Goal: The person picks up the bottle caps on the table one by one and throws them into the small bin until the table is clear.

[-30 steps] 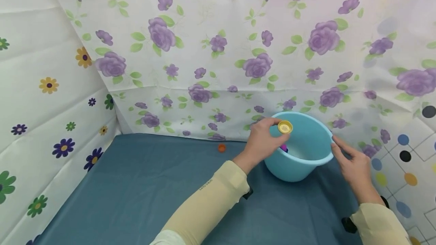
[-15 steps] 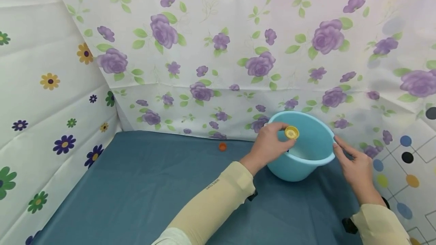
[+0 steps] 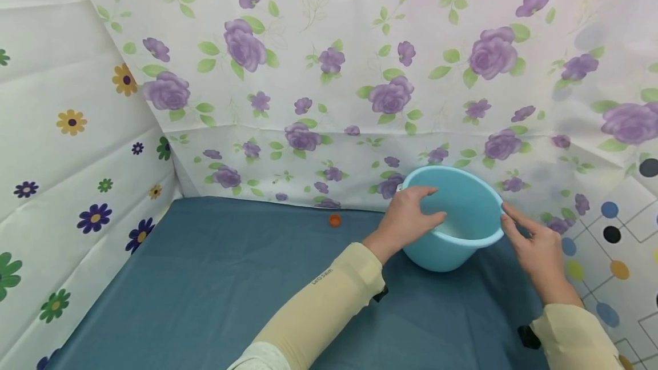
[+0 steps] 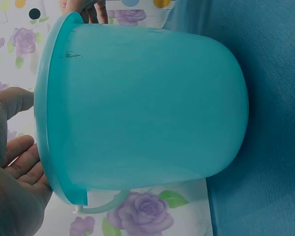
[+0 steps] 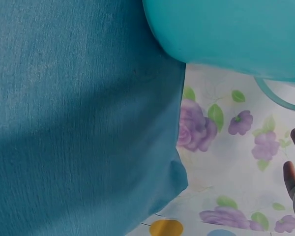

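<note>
A light blue plastic bucket point(image 3: 442, 256) stands upright on the blue-green cloth. My left hand point(image 3: 403, 218) is over its near-left rim, thumb and fingers spread apart with nothing between them. The left wrist view shows that hand point(image 4: 14, 162) beside the bucket rim point(image 4: 43, 113). At the right side, my right hand point(image 3: 537, 253) holds the bucket's rim between thumb and fingers. Only a couple of its fingers point(image 5: 291, 177) appear at the edge of the right wrist view. The bucket's near inside is hidden by the rim and my left hand.
A small orange cap point(image 3: 335, 220) lies on the cloth point(image 3: 231, 290) left of the bucket. Behind the bucket rises a wall covering point(image 3: 308, 73) with purple flowers. The bucket's handle point(image 5: 280, 101) hangs on its far side.
The yellow cap, earlier pinched in my left hand over the bucket, has been let go and is out of sight. The left fingers have spread. My right hand stays at the rim.
</note>
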`<action>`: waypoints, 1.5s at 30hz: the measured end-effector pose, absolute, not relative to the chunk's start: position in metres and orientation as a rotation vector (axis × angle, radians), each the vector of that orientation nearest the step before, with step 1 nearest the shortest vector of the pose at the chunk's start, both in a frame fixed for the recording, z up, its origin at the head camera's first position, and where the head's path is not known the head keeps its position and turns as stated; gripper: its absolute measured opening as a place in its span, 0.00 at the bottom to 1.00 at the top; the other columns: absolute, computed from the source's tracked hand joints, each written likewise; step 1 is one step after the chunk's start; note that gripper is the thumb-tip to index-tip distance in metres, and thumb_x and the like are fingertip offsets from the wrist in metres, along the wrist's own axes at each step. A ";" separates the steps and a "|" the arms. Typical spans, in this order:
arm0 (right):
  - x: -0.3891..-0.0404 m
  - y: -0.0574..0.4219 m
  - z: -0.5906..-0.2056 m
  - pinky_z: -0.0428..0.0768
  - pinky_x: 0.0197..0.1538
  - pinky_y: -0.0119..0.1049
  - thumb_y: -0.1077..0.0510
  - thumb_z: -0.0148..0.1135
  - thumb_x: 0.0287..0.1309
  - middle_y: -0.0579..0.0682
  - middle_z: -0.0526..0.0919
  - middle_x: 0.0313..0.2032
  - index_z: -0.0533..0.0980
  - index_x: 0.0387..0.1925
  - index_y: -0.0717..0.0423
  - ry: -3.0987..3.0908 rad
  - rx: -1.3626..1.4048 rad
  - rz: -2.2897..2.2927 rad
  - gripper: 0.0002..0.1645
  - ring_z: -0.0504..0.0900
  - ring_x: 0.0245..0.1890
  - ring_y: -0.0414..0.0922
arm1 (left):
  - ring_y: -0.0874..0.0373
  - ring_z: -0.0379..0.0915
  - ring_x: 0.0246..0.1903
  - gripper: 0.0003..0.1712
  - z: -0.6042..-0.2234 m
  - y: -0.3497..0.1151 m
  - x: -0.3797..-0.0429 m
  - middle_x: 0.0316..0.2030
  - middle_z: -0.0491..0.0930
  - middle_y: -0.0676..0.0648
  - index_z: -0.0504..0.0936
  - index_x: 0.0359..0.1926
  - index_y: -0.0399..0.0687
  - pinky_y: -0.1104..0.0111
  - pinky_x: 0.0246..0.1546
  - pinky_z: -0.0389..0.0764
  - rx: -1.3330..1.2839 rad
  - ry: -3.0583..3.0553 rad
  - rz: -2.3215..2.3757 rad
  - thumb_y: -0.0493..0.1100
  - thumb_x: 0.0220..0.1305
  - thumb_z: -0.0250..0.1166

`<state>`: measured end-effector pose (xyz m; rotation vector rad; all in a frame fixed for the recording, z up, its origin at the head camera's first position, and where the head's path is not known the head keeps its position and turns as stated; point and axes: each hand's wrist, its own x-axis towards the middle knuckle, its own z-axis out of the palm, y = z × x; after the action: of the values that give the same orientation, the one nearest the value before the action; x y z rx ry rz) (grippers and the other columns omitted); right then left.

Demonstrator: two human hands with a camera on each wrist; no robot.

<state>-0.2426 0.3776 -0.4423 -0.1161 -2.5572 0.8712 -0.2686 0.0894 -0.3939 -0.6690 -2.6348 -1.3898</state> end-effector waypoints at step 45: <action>-0.240 0.376 -0.443 0.61 0.12 0.37 0.36 0.54 0.59 0.38 0.77 0.17 0.70 0.59 0.25 -2.561 -0.141 0.873 0.25 0.52 0.03 0.35 | 0.38 0.48 0.70 0.46 -0.525 -0.112 -0.299 0.66 0.63 0.41 0.64 0.67 0.48 0.40 0.65 0.54 0.130 -2.922 -0.865 0.63 0.53 0.65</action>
<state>-0.2404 0.3758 -0.4425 -0.1407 -2.5611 0.8727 -0.2989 -0.1118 -0.5253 0.1302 -2.9219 -0.8654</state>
